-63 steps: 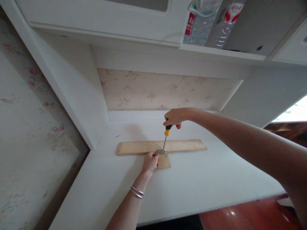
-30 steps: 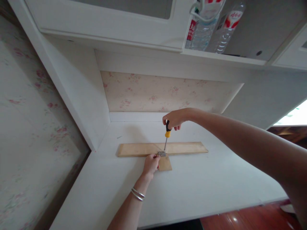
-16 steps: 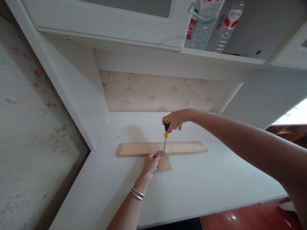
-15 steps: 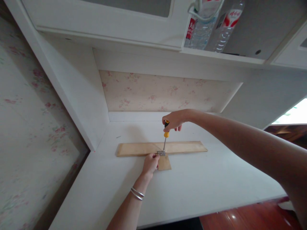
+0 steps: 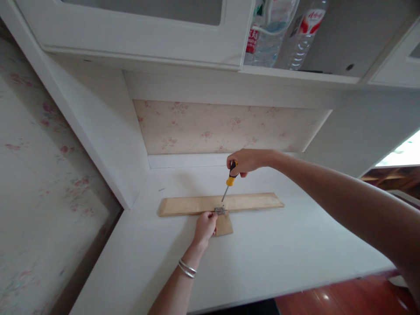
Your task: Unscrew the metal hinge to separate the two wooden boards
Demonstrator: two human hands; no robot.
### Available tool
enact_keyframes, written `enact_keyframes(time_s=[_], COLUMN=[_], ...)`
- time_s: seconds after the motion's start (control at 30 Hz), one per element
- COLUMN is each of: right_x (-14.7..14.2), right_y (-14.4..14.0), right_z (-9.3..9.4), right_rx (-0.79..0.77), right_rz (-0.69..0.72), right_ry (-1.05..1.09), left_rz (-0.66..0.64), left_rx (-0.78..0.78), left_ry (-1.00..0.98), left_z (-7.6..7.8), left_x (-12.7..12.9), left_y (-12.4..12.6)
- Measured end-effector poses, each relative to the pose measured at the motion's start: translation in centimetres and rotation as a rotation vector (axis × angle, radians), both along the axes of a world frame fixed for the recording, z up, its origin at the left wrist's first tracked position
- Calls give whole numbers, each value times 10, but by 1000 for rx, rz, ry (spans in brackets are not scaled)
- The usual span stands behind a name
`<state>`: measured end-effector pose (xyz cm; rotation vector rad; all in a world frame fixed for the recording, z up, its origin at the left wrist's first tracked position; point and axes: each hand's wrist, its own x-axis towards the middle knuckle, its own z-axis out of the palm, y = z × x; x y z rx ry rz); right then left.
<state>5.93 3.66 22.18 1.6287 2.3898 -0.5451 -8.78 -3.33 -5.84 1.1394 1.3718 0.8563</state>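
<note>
Head view: right grip [image 5: 245, 160] holds screwdriver [image 5: 230, 180], left grip [image 5: 205, 226] pinches hinge [image 5: 220, 211]; red-white bottle label [image 5: 311, 22], lettering unclear.

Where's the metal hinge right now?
Head view, lower centre: the metal hinge sits where the long wooden board meets the short wooden piece, left grip at the hinge's left end.

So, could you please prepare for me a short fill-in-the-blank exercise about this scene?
1. The right hand holds a black and ____ screwdriver.
2. The hinge by the left hand is made of ____.
3. The long board and the short board are made of ____.
4. The bangles are on the ____ arm.

Missing words: yellow; metal; wood; left.
</note>
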Motion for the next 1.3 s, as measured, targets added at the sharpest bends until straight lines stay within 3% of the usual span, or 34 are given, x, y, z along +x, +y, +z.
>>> enact_keyframes(time_s=[0.1, 0.2, 0.3, 0.4, 0.5, 0.6, 0.73, 0.87, 1.13, 1.3], right_x=[24, 57, 92, 121, 139, 146, 149, 153, 158, 157], right_y=[-3, -13, -30, -56, -87, -113, -133, -141, -146, -149], right_z=[-6, -25, -61, -109, -161, -209, -257, -277, -290, -294], right_rx=[38, 66, 81, 86, 125, 147, 178, 155, 169, 197], right_rz=[-44, -136, -292, -499, -745, -922, -1154, -1202, -1122, -1111], right_ry=[76, 225, 476, 769, 1064, 1294, 1590, 1677, 1619, 1574], left_rz=[-16, 4, 24, -33, -174, -395, -671, -775, -840, -804], left_rx=[80, 293, 462, 541, 660, 753, 872, 956, 954, 901], left_ry=[165, 477, 751, 930, 1002, 1043, 1122, 1213, 1282, 1314], left_z=[2, 8, 14, 24, 39, 59, 78, 81, 82, 84], left_x=[-2, -6, -11, -12, -11, -9, -4, 3, 15, 24], left_y=[-3, -10, -21, -25, -17, 0, 24, 41, 54, 49])
